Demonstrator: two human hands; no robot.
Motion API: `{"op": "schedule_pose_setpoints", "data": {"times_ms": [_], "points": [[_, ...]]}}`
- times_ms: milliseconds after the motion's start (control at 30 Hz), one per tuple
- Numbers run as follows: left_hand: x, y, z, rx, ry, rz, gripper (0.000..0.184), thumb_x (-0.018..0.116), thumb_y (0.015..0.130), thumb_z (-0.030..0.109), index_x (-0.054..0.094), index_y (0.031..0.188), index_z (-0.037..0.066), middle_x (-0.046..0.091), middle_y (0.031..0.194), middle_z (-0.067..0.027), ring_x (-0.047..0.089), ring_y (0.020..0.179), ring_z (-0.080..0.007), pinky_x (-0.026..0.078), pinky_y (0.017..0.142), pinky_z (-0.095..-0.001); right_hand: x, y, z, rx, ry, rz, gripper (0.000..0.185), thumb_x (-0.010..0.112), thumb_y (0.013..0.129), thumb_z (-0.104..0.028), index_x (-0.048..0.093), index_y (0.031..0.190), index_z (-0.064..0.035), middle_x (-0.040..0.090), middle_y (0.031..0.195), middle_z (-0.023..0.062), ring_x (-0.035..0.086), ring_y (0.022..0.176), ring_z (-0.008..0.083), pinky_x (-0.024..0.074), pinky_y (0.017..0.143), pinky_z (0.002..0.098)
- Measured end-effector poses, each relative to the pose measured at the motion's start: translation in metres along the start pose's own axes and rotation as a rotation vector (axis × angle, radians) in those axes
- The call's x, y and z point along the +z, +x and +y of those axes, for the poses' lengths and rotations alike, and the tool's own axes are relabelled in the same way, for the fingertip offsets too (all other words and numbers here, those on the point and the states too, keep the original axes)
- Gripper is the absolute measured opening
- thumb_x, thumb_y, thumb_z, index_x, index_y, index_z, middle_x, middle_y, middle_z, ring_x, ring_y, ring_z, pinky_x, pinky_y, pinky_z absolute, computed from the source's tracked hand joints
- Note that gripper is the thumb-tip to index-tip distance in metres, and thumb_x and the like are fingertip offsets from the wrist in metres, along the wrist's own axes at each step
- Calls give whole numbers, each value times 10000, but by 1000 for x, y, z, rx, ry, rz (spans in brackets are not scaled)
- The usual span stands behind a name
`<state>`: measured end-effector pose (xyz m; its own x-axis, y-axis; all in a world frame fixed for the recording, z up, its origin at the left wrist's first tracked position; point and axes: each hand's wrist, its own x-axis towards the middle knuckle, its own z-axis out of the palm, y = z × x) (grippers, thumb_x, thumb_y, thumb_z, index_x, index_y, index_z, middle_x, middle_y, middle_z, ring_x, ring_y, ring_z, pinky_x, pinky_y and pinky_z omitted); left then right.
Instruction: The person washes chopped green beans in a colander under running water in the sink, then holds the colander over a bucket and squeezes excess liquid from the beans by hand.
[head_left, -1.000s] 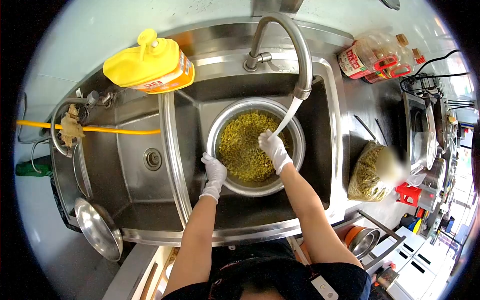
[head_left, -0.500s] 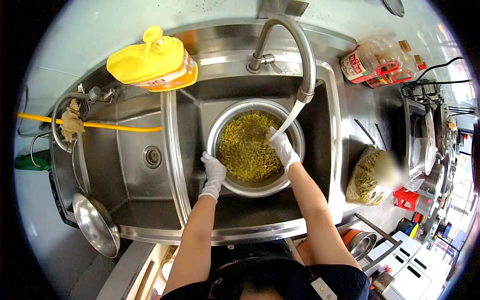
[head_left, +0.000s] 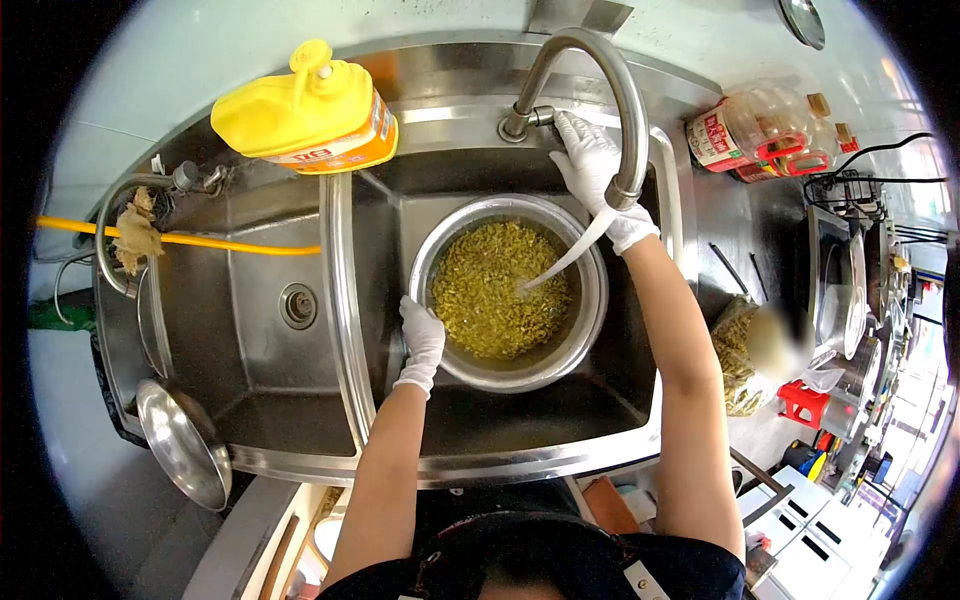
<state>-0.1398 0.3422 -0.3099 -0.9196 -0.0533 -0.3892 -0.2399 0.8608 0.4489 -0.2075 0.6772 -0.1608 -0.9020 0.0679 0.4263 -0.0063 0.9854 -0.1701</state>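
The right hand (head_left: 588, 160), gloved, is spread fairly wide, thumb apart, fingertips at the tap's lever (head_left: 543, 116) by the sink's back edge; firm contact cannot be confirmed. The left hand (head_left: 424, 335), also gloved, lies against the left rim of a metal basin (head_left: 510, 380); its fingers are partly hidden, so whether it grips or merely steadies cannot be told.

The basin stands in the right-hand compartment of the sink (head_left: 540, 462), nearer the divider (head_left: 345, 330) than the right edge. It holds chopped greens (head_left: 490, 290) in water. Water (head_left: 580, 247) runs from the tap (head_left: 640, 110) onto them.

Assessment: the step in hand appears to be rinsing, at the point of working the tap. The next move calls for a sure hold on the lever and a steady basin.

Further out, a yellow jug (head_left: 290, 115) stands at the sink's back edge, above the divider. A second metal bowl (head_left: 185, 440) leans at the front left corner. Beyond the right edge lies a bag of greens (head_left: 735, 370), partly behind the right forearm.
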Motion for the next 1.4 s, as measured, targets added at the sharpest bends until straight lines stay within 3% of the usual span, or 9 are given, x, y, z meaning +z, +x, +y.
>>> {"op": "schedule_pose_setpoints", "data": {"times_ms": [100,167,233,333,467,600,733,967,1400], "points": [[8,2,-3,-26,-28,57,288,532,896,184,386,1032,-25,553,956,-285,570,816,-478,472,697,-519,17,3,2,99,240,5,409,635,789,-190,560,1163,-44,620,1062,135,594,981,283,473,854,377],[6,6,-19,28,10,123,283,532,896,195,392,1008,-24,555,965,-283,572,822,-472,471,689,-514,24,6,0,93,218,12,364,631,788,-185,585,1124,-54,636,1022,122,605,956,266,482,826,370],[-2,2,-16,10,66,105,309,569,876,236,404,971,-8,557,961,-256,588,818,-436,488,676,-487,7,11,-6,-55,-166,-21,324,629,785,-180,605,1085,-61,644,996,115,616,927,257,494,790,361],[-11,-8,-2,192,257,259,337,612,845,223,413,960,-24,556,923,-234,583,760,-432,485,679,-500,5,10,4,104,74,-47,288,632,783,-181,608,1045,-65,645,997,101,624,885,241,504,746,361],[-14,-7,4,-8,225,142,371,678,783,256,435,928,14,562,927,-189,611,780,-387,506,653,-463,12,10,11,66,114,-46,264,638,778,-185,600,1013,-69,645,898,71,628,796,227,514,687,360],[-12,15,-7,110,99,170,339,679,782,233,463,907,4,572,898,-212,597,779,-421,494,661,-484,13,14,4,116,81,-158,240,640,775,-179,594,984,-70,639,860,57,621,754,221,514,663,353],[-17,33,2,125,121,173,323,682,778,218,481,909,1,590,884,-217,598,783,-426,490,676,-490,8,23,0,-244,-112,77,204,635,778,-180,595,957,-93,628,828,45,618,725,222,511,632,339],[-33,19,0,47,311,5,332,704,757,280,552,895,20,637,855,-175,637,797,-364,522,697,-428,-24,35,-10,-253,-174,-105,232,631,784,-204,586,980,-88,632,868,61,619,762,247,516,626,374],[-54,26,3,36,242,-118,314,676,777,226,581,922,-36,633,872,-246,620,840,-407,510,732,-451,-28,49,-4,-559,-411,-118,196,610,782,-198,594,947,-93,608,841,41,601,716,212,518,587,344]]}}
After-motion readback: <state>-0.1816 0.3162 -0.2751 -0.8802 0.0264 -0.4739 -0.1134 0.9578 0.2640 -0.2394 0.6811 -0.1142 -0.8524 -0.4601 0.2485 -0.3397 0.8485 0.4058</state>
